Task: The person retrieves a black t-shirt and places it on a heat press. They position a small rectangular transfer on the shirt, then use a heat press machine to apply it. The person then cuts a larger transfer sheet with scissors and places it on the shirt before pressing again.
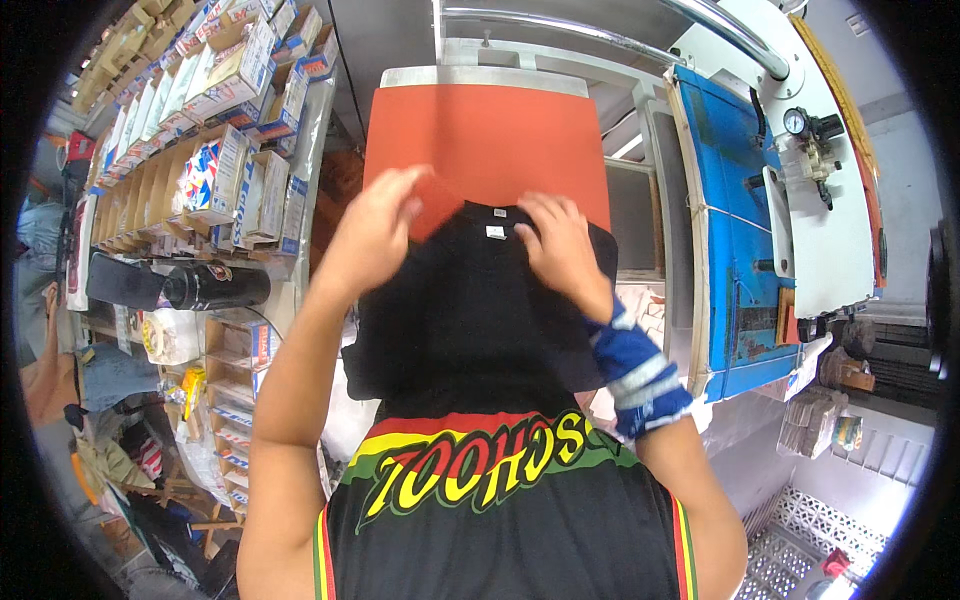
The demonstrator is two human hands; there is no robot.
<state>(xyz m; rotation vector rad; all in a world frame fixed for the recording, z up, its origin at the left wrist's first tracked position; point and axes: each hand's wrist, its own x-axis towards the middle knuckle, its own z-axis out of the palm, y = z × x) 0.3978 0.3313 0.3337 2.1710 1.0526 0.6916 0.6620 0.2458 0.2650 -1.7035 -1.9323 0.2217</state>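
Note:
A black T-shirt [480, 315] lies on the orange pad [510, 135] of a heat press, its neckline pointing away from me. Two small white labels show inside the collar; the larger label [495, 232] sits just below the other. My left hand [379, 229], slightly blurred, hovers by the shirt's left shoulder over the pad, fingers curved and thumb apart. At the collar's right side, my right hand [559, 244] rests on or just above the fabric with its fingers spread. Neither hand shows anything gripped. A blue and white band [641, 379] wraps my right forearm.
To the right stands a blue press part [727, 232] beside a white panel with a pressure gauge [795, 121]. Chrome bars [555, 28] cross behind the pad. On the left are cardboard boxes [217, 172] of packets and a black bottle [217, 286]. Another person's arm [49, 360] appears far left.

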